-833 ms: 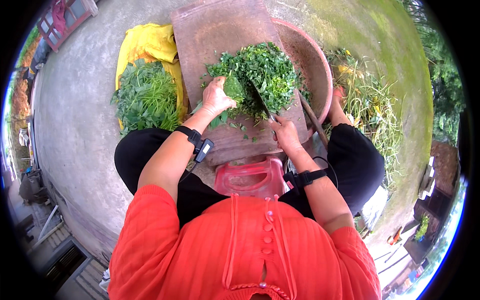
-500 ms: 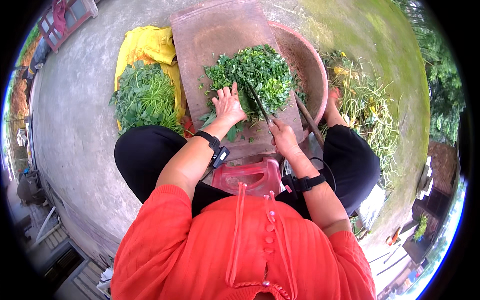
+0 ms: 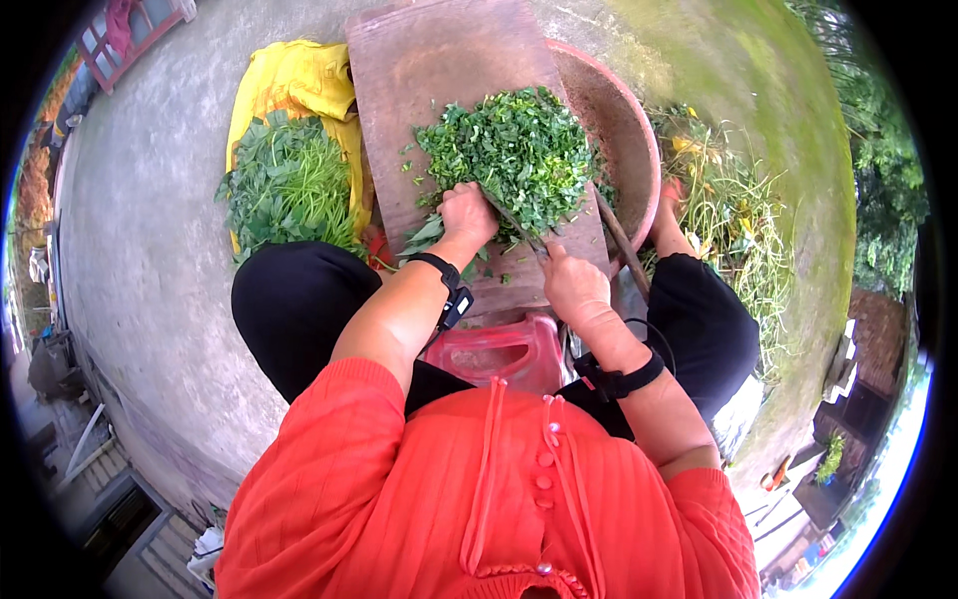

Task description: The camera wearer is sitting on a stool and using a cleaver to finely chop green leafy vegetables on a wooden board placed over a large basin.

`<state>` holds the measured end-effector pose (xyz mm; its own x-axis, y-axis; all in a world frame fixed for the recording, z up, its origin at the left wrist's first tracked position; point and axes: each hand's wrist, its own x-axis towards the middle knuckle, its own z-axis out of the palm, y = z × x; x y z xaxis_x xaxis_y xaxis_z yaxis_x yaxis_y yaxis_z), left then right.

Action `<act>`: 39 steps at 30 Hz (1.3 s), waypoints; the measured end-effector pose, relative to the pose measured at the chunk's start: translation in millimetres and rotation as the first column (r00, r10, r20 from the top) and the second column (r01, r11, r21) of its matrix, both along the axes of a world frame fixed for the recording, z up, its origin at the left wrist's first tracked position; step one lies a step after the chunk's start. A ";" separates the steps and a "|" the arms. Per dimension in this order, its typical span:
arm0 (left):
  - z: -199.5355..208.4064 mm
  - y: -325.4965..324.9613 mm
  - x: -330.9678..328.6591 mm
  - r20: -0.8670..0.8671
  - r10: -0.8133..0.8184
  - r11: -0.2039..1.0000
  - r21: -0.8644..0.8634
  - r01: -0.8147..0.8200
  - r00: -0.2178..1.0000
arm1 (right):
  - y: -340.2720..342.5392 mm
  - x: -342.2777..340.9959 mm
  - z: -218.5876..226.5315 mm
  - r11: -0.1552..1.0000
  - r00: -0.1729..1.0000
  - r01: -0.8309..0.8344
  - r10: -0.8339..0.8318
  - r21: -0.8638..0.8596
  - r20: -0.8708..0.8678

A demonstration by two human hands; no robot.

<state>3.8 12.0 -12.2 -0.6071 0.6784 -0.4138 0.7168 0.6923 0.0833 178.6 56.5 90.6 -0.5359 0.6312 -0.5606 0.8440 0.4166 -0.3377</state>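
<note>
My right hand [image 3: 577, 284] is wrapped round the handle of a knife [image 3: 512, 220], whose dark blade slants up and left to the near edge of the chopped greens [image 3: 519, 150]. Beside the blade's tip, my left hand [image 3: 468, 213] is closed, with curled fingers, over leafy greens [image 3: 427, 236] that poke out to its left. The fingertips are hidden under the hand. All of this lies on a worn wooden board [image 3: 439, 55], where the chopped pieces form a broad heap.
Uncut leafy stems [image 3: 289, 185] lie on a yellow sack [image 3: 299, 80] left of the board. Under the board's right side shows a round reddish basin [image 3: 639, 130], with a wooden stick [image 3: 624, 245] beside it. Wilted stalks [image 3: 738, 220] cover the ground at right. A red plastic stool [image 3: 499, 351] stands close in.
My left hand has gone from spread fingers to a closed grip and sits slightly lower on the greens. The knife has come nearer to me, and its blade now meets the left hand's side.
</note>
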 end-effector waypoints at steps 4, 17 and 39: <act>-5.0 2.3 1.8 -0.036 -0.057 0.996 0.061 0.059 0.998 | 29.2 -31.2 -46.3 0.998 0.999 0.029 -0.029 -0.050 -0.014; -0.3 -1.3 -5.1 0.116 0.162 0.980 0.100 -0.173 0.980 | -3.0 2.4 22.9 0.997 0.997 -0.039 0.043 -0.061 0.070; -12.5 -15.7 -1.0 0.006 0.153 0.988 0.028 -0.153 0.988 | -20.0 6.8 9.2 0.998 1.000 -0.024 0.025 -0.050 0.014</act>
<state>2.8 -3.7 -24.7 -0.7031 0.5891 -0.3983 0.6024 0.7911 0.1065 185.4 36.5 99.8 -0.5420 0.5895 -0.5989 0.8390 0.4200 -0.3459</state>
